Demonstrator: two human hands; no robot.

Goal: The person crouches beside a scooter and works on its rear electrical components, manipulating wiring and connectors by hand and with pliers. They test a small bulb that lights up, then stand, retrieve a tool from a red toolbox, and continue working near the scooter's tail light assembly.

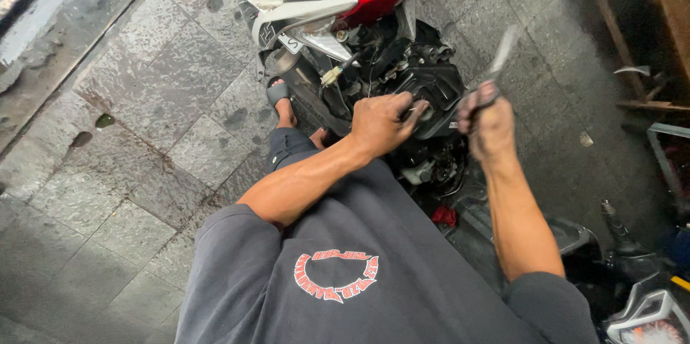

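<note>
A partly stripped scooter [338,13] with white and red rear panels stands in front of me, its black engine parts [431,85] exposed. My left hand [381,122] rests closed on a dark part at the engine's top, fingers curled around something small. My right hand [487,122] is raised just right of the engine and grips a long metal hand tool [502,53], blurred, its shaft pointing up and away. What the left fingers pinch is hidden.
Grey stone paving [144,99] stretches to the left, with wet dark patches. My sandalled foot [282,103] is beside the scooter. A wooden bench frame [632,20] stands at the upper right, and other vehicle parts [647,308] lie at the lower right.
</note>
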